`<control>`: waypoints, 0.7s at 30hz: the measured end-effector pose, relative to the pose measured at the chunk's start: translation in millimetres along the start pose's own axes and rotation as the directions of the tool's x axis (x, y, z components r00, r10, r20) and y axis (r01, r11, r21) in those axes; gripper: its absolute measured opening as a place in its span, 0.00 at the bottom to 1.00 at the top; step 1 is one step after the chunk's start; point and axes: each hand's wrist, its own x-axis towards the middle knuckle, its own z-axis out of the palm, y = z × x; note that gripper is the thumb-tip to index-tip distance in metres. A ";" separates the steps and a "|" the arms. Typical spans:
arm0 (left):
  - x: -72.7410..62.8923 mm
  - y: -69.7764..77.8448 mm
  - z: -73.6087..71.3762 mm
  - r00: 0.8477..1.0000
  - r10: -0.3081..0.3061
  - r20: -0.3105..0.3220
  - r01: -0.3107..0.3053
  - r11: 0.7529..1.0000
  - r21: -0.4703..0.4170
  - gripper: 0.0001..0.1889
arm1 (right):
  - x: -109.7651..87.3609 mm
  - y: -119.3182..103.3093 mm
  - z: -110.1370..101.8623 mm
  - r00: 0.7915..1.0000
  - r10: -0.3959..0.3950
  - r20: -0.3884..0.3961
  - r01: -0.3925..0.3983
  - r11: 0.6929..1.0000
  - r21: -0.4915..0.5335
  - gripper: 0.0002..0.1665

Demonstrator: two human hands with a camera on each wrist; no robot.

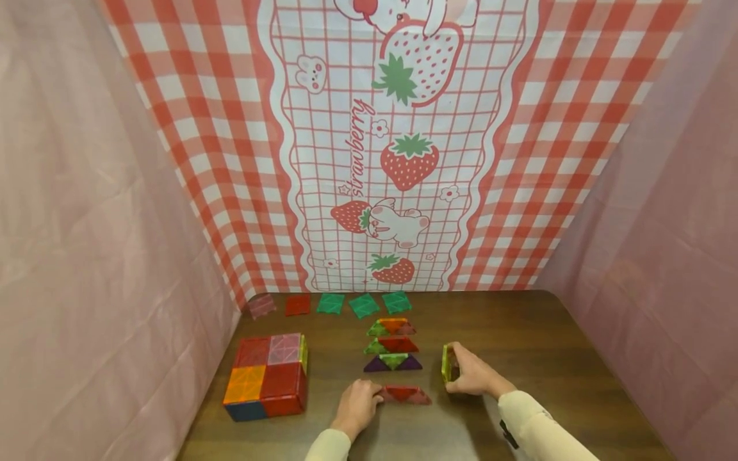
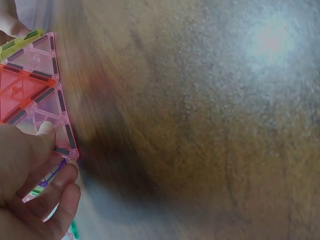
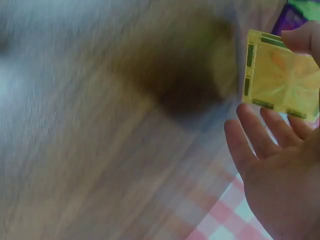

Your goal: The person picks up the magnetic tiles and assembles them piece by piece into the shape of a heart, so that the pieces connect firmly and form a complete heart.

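Note:
My left hand (image 1: 355, 406) pinches the left end of a standing strip of magnetic triangle tiles (image 1: 406, 394), a red one between two pink ones. In the left wrist view the thumb presses on the nearer pink triangle (image 2: 62, 131). Off to the right of the strip, my right hand (image 1: 474, 372) grips a yellow square magnetic tile (image 3: 282, 80) by its edges, thumb on one side and fingers on the opposite one. Behind the strip stand three similar rows: a purple-and-green row (image 1: 375, 364), a green-and-red row (image 1: 400, 346) and a green-and-orange row (image 1: 398, 326).
On the left sits a block built of coloured square tiles (image 1: 282, 381). Along the table's back edge lie a pink tile (image 1: 262, 307), a red tile (image 1: 298, 305) and several green tiles (image 1: 331, 303). Behind the wooden table (image 1: 542, 358) hangs a strawberry-print cloth (image 1: 369, 192).

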 end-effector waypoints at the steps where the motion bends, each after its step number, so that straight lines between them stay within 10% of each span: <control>1: -0.2 0.0 -0.1 1.000 -0.002 0.001 0.002 1.000 -0.002 0.05 | 0.1 -1.5 2.9 1.000 -0.024 0.015 0.024 0.999 0.025 0.52; 21: -0.5 0.1 -1.7 0.998 -0.028 0.051 0.029 0.999 -0.025 0.07 | 15.1 -29.3 20.3 0.971 -0.124 0.206 0.095 0.985 0.145 0.54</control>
